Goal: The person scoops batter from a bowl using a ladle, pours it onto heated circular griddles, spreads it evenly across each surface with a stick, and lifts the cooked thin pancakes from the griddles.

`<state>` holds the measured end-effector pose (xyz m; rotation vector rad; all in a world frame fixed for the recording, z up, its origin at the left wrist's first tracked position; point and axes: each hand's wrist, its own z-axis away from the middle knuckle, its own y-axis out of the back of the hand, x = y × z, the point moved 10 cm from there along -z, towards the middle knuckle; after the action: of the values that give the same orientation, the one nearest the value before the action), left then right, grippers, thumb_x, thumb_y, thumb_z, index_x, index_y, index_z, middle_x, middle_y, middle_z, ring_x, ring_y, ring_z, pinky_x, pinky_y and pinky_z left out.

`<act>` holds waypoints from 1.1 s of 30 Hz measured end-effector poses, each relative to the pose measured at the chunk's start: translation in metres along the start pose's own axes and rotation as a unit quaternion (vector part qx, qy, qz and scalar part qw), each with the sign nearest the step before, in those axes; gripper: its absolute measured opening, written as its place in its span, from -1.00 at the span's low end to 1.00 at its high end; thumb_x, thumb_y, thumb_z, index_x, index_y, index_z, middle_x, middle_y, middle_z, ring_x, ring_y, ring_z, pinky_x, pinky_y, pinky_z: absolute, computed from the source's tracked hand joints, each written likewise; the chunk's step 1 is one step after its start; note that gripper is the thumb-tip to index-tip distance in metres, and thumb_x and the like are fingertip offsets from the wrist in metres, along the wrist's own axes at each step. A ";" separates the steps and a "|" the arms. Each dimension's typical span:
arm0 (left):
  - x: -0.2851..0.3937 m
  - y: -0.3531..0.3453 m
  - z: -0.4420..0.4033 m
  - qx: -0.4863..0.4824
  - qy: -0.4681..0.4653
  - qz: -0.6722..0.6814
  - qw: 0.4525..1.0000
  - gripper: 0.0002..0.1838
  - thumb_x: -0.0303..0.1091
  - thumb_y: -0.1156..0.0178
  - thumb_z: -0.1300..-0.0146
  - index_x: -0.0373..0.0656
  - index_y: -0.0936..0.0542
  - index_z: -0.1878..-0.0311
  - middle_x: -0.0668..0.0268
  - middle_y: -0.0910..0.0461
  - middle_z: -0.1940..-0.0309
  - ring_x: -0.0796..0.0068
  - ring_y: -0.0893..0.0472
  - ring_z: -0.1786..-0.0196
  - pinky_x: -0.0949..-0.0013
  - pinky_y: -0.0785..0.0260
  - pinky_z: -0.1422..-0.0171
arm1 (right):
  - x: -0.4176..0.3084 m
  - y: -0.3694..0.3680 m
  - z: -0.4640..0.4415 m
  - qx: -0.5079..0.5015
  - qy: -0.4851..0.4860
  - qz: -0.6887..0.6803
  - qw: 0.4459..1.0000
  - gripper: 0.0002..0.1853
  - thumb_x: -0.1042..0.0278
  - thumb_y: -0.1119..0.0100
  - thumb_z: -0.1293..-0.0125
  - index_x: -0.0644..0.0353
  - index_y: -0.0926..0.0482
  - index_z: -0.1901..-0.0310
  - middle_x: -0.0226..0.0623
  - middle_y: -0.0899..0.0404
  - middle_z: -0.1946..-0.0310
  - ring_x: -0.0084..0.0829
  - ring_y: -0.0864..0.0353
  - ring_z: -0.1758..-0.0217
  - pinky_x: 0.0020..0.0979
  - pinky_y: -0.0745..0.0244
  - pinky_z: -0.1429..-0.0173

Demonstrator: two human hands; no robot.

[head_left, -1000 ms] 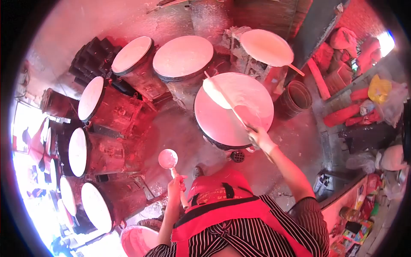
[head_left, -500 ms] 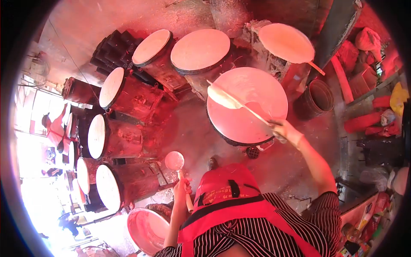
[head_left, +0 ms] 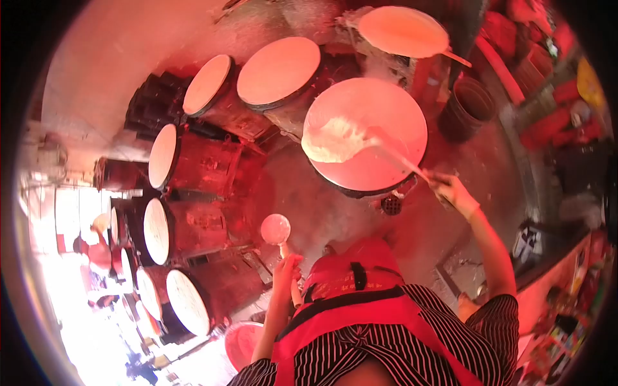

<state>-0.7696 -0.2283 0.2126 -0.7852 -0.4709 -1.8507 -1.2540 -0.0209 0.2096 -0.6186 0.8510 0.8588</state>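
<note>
My left hand [head_left: 288,273] is closed round the wooden handle of a ladle [head_left: 275,228], its round bowl pointing forward over the floor. My right hand [head_left: 456,194] grips the end of a long thin spatula [head_left: 402,159] reaching across a big round griddle [head_left: 393,170]. At the far end of that spatula a pale, wrinkled sheet of crepe [head_left: 331,140] lies bunched at the griddle's left side, partly over the rim. The crepe hides the spatula's tip.
Several round-topped drum stoves, among them one at the back [head_left: 280,71] and one at the left [head_left: 187,302], stand in an arc. A pale disc [head_left: 402,31] rests behind the griddle, beside a dark bucket [head_left: 473,103]. A basin [head_left: 243,344] is near my left arm. Another person [head_left: 96,251] is far left.
The crepe has gone from a narrow fold along the spatula to a wider, crumpled bunch at the griddle's left. My right hand has drawn out past the griddle's rim. The view has shifted.
</note>
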 end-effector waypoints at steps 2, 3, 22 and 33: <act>0.012 -0.001 -0.015 -0.043 0.001 -0.015 0.999 -0.71 -0.20 -0.12 -0.49 -0.28 -0.62 0.11 0.51 -0.34 0.42 0.78 -0.23 0.54 0.63 -0.06 0.52 | 0.003 -0.019 0.004 0.100 0.022 -0.075 0.992 -0.50 0.23 -0.08 -0.50 -0.02 -0.38 -0.43 -0.69 -0.14 0.67 -0.73 -0.02 0.73 -0.55 0.11 0.64; 0.020 -0.003 -0.021 -0.074 0.001 -0.022 0.997 -0.71 -0.21 -0.11 -0.50 -0.28 -0.62 0.11 0.51 -0.33 0.41 0.79 -0.22 0.54 0.63 -0.06 0.52 | 0.006 -0.036 0.005 0.085 0.013 -0.038 0.996 -0.51 0.24 -0.07 -0.49 -0.03 -0.40 -0.42 -0.69 -0.14 0.66 -0.73 -0.04 0.72 -0.55 0.07 0.62; 0.027 0.277 -0.040 -0.048 0.008 0.047 0.998 -0.33 0.28 0.12 -0.49 -0.22 -0.51 0.35 0.45 -0.28 0.57 0.68 -0.24 0.60 0.62 -0.07 0.60 | -0.030 -0.439 -0.214 0.250 0.184 -0.164 0.936 -0.60 0.22 0.09 -0.55 0.03 -0.38 -0.35 -0.44 -0.52 0.44 -0.48 -0.55 0.44 -0.40 -0.48 0.37; 0.019 0.309 -0.040 -0.059 -0.008 -0.001 0.998 -0.72 -0.26 -0.06 -0.48 -0.25 -0.59 0.26 0.47 -0.39 0.44 0.75 -0.30 0.54 0.61 -0.05 0.55 | 0.060 -0.407 -0.110 0.343 0.191 -0.239 0.888 -0.62 0.07 0.05 -0.56 -0.21 -0.36 -0.35 -0.58 -0.23 0.64 -0.59 -0.25 0.74 -0.47 -0.15 0.73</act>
<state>-0.5033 -0.3891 0.1877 -0.8796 -0.3753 -1.8896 -0.9307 -0.2928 0.1553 -0.3351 1.2111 -0.0485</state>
